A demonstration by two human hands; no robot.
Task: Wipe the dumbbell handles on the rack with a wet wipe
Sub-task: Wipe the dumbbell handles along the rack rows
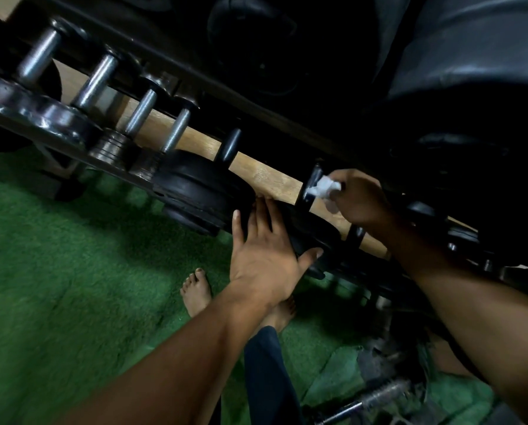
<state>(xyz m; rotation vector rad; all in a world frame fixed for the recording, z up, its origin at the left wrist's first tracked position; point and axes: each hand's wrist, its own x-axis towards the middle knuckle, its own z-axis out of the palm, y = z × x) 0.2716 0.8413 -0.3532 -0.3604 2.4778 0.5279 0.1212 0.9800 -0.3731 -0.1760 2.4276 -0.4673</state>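
Observation:
A dark rack (72, 139) runs diagonally from upper left to lower right and carries several dumbbells. My right hand (359, 197) is closed around a white wet wipe (325, 187) and presses it against the black handle (312, 185) of a dumbbell. My left hand (265, 253) lies flat with its fingers spread on the black weight plate (305, 237) of that dumbbell. To the left are another black handle (229, 145) and several bare steel handles (177, 130).
Green artificial turf (57, 286) covers the floor below the rack. My bare feet (196, 291) stand on it near the rack. A loose bar (376, 397) lies on the floor at bottom right. Large dark padded equipment (459, 56) fills the upper right.

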